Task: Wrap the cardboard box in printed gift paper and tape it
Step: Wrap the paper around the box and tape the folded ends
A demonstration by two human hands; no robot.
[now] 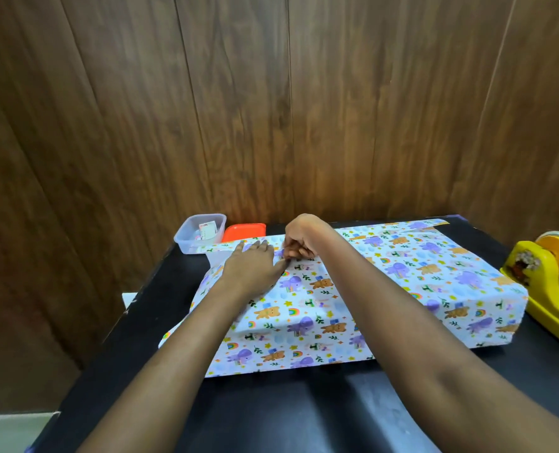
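The box is fully covered by white gift paper [412,282] printed with purple elephants, bears and rainbows, lying on the black table [271,407]. No cardboard shows. My left hand [252,268] lies flat with straight fingers on the paper near the far left of the box top. Right beside it, my right hand [299,238] is curled, its fingertips pinching at the paper along the far edge; whether a piece of tape is between them I cannot tell. Loose paper hangs off the box's left end and front.
A yellow tape dispenser [546,289] with a tape roll stands at the table's right edge. A clear plastic tub [199,235] and an orange lid [244,232] sit at the back left. A wood-panel wall rises right behind the table.
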